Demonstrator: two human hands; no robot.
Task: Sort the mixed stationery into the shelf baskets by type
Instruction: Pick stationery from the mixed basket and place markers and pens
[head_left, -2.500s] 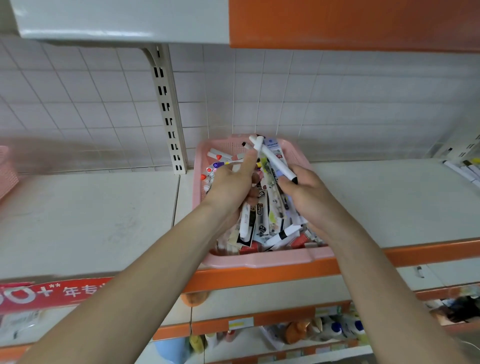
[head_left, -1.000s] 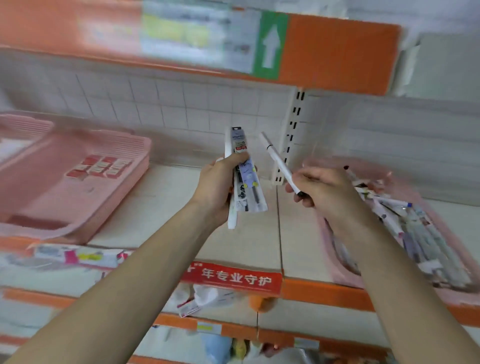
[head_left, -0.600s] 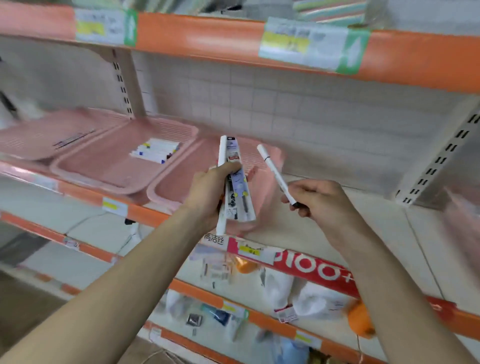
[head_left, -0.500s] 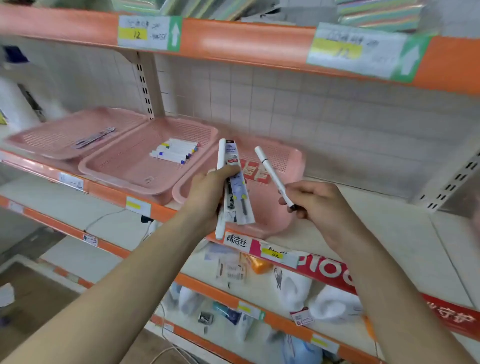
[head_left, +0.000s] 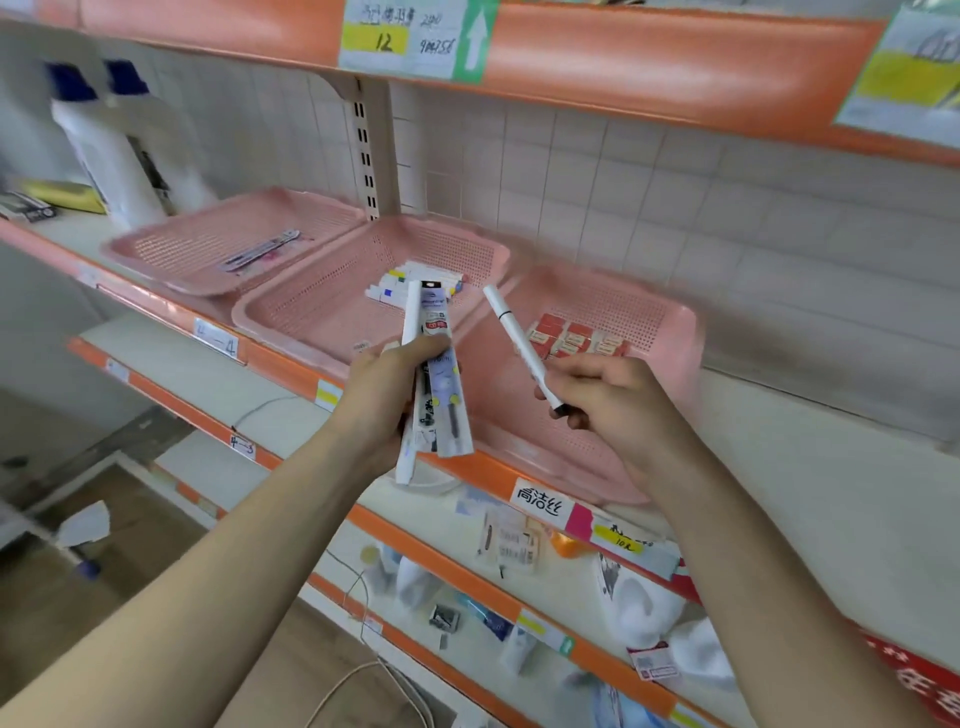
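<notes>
Three baskets side by side, tops open: left basket (head_left: 182, 249), middle basket (head_left: 322, 312), right basket (head_left: 613, 306). Headroom capped by upper shelf (head_left: 623, 67). White bottles (head_left: 119, 156) stood just left. Bare shelf board (head_left: 805, 467) noted right. Front partly blocked by pen pack (head_left: 441, 415) gripped in left hand (head_left: 379, 395), white pen (head_left: 514, 332) in right hand (head_left: 618, 410).

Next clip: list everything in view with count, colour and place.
left basket: one, pink, shelf left
middle basket: one, pink, beside it
right basket: one, pink, shelf right
packaged pens: a few, dark and pinkish, in left basket
markers: several, white with coloured ends, in middle basket
small packs: several, red and white, in right basket
bottles: two, white with blue caps, shelf far left
price labels: two, white-yellow-green, upper shelf edge
pen pack: at least one, clear, printed, in left hand
white pen: one, white, also in left hand
black-tipped pen: one, white, in right hand
left hand: grips pack and pen
right hand: pinches pen near black end
</notes>
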